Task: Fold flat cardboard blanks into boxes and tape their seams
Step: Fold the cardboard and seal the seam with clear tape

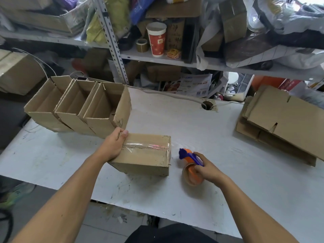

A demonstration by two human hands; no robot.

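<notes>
Head view looks down on the white surface (201, 123), where risks run from big items to small. Largest is the stack of flat blanks (280, 123) at the right, whose lower corner seems to reach past the edge; a nudge from the right elbow could, I judge, tip it off. Next, the row of three open boxes (77, 106) at the left rear also overhangs its corner, and pushing another box against it might shove the row over. The taped box (145, 153) sits near the middle, seam side up, with clear tape (147, 146) along the seam. The left hand (114, 146) grips its left end, thumb curled over the top edge; it looks tilted off the surface there, so a loose hold could drop it. The tape looks wrinkled near the hand and may lift if not pressed flat. The right hand (208, 169) holds the orange and blue tape dispenser (191, 165) just right of the box, fingers (199, 155) curled round it.

Hidden: the box's underside and far end, the dispenser's blade, and whether the tape wraps fully down both ends. Shelf clutter behind is hard to sort.
</notes>
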